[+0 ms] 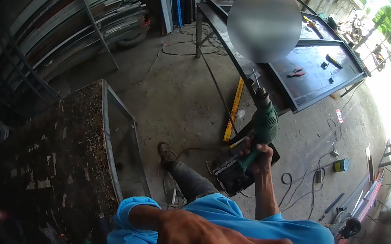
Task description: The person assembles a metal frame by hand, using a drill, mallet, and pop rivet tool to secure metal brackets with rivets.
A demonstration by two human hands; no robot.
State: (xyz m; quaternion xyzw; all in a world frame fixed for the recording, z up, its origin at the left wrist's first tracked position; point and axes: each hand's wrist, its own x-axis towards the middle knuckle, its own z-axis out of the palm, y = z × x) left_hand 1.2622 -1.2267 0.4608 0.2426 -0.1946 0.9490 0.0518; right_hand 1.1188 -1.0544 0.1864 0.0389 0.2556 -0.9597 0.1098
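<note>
My right hand [258, 156] is wrapped round the handle of a green power drill [266, 122]. Its bit points away from me, towards the near corner of a dark metal frame table; contact cannot be made out. Close to the camera, my left hand [208, 241] reaches across my blue shirt [242, 218] with its back showing and fingers extended; the fingertips are partly cut off. Nothing shows in it. Below the drill, a black open case or box [233, 177] lies on the floor, partly hidden by my right hand.
Pliers [296, 73] and small black parts lie on the metal panel [304, 95]. A yellow level-like bar [233, 110] leans by the table leg. Cables [291, 185] and a can [341, 165] are on the floor. A rusty-topped table [68, 139] stands left, stacked metal bars [107, 5] behind.
</note>
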